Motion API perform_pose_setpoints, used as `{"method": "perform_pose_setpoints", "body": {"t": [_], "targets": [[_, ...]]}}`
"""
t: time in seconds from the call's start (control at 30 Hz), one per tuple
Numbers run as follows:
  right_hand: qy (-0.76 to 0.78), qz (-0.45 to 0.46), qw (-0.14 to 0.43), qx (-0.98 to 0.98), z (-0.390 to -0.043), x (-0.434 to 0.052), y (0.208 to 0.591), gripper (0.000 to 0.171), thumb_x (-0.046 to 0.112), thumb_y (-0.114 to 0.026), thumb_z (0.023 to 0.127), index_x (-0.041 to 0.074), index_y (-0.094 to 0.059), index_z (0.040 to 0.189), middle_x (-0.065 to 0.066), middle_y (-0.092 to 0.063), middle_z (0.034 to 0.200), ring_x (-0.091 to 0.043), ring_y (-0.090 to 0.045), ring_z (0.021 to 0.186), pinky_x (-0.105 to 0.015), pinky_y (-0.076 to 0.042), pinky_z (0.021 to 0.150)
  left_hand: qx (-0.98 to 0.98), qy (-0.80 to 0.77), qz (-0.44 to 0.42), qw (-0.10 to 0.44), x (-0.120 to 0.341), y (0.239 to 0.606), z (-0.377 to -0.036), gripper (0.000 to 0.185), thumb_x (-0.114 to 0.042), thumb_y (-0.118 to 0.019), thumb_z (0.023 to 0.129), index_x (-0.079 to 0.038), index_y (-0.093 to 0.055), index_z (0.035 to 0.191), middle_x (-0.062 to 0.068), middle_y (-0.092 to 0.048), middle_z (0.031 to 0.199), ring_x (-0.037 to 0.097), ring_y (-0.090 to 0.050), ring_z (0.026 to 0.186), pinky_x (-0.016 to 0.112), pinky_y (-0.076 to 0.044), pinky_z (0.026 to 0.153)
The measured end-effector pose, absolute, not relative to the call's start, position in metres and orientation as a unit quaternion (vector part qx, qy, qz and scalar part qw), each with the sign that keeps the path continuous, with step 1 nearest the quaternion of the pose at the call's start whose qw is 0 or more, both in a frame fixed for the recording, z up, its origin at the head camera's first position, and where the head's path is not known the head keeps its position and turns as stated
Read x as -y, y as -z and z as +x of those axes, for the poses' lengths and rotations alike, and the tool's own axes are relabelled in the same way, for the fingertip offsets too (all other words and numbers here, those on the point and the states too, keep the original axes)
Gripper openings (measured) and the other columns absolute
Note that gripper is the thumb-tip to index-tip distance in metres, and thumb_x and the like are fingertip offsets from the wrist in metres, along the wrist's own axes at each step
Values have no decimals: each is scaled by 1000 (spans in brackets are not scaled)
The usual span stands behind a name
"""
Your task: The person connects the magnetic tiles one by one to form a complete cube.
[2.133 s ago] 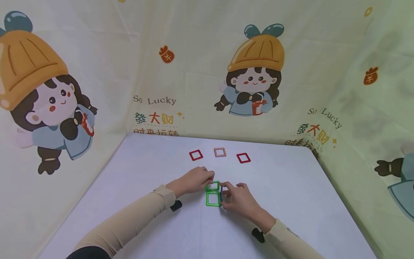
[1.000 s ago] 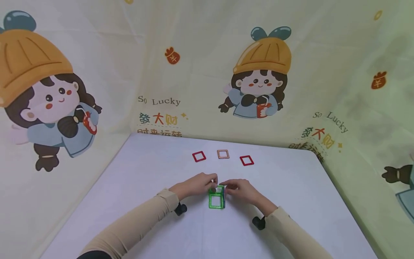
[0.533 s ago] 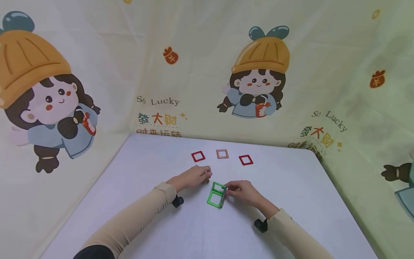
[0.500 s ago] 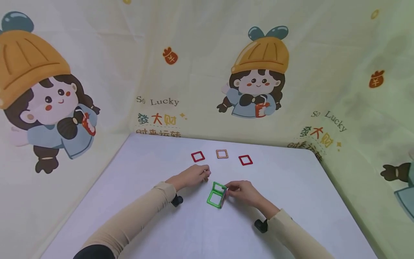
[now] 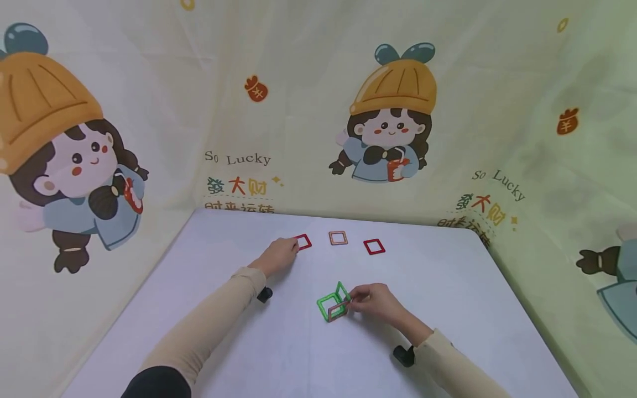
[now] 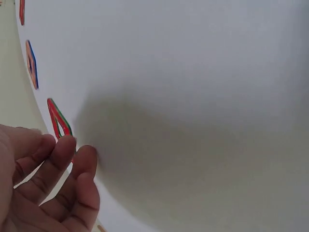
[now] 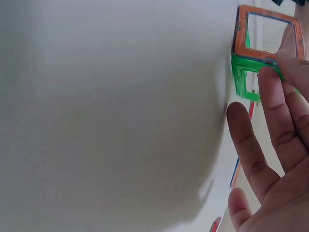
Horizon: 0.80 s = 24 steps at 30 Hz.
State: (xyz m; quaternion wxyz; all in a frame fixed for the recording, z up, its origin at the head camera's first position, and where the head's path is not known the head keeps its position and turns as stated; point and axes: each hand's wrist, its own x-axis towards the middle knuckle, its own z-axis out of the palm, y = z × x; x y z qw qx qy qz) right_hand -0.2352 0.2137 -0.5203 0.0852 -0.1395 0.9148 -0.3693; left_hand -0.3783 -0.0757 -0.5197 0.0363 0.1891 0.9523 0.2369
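My right hand (image 5: 380, 304) pinches a small joined group of square magnetic tiles above the white table. One green tile (image 5: 322, 310) forms the lower face, another green tile (image 5: 339, 287) stands up at the back, and an orange-brown tile (image 5: 337, 317) rises at the front. In the right wrist view, thumb and fingers meet at the seam by the orange tile (image 7: 241, 31); the other fingers stay spread. My left hand (image 5: 277, 257) reaches a red square tile (image 5: 304, 241) lying farther back. The left wrist view shows curled fingers at one end of that red tile (image 6: 58, 118), hiding its corner.
An orange tile (image 5: 338, 238) and a second red tile (image 5: 374, 246) lie flat near the back of the white table (image 5: 239, 342). Behind it hangs a cream cloth (image 5: 298, 127) printed with cartoon figures. A dark camera sits at each wrist.
My left hand let go of the green tiles and moved back and left to the red tile. The right hand keeps hold of the tile group, which has turned and shows the orange-brown tile in front.
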Motion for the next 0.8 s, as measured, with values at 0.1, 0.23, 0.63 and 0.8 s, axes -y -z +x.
{"method": "perform_pose_setpoints", "body": {"t": [0.1, 0.23, 0.63, 0.8], "targets": [[381, -146, 86, -909, -230, -212, 520, 8, 21, -85, 84, 20, -78, 87, 9, -72, 77, -8, -56, 80, -24, -42, 69, -956, -223, 190, 16, 78, 524, -386, 11, -9, -54, 104, -5, -64, 101, 5, -66, 85, 19, -57, 78, 36, -52, 77], [406, -137, 86, -899, -220, -204, 521, 11, 20, -87, 82, 18, -76, 83, 7, -74, 76, -7, -57, 75, -22, -42, 66, -955, -223, 195, 23, 78, 526, -391, 5, -8, -57, 101, -5, -61, 101, 7, -66, 88, 20, -58, 81, 37, -52, 80], [432, -89, 95, -892, -208, -189, 523, 16, 22, -88, 81, 13, -75, 82, 4, -75, 75, -7, -56, 70, -21, -42, 62, -960, -208, 185, 23, 67, 526, -396, 5, -7, -67, 98, -6, -62, 100, 6, -65, 87, 21, -57, 81, 37, -51, 79], [441, -83, 120, -885, -204, -188, 528, 16, 23, -87, 82, 13, -74, 83, 4, -75, 74, -9, -57, 72, -22, -42, 64, -957, -237, 169, 13, 70, 529, -393, 3, -7, -64, 99, -4, -63, 97, 8, -66, 87, 23, -57, 80, 38, -51, 78]]}}
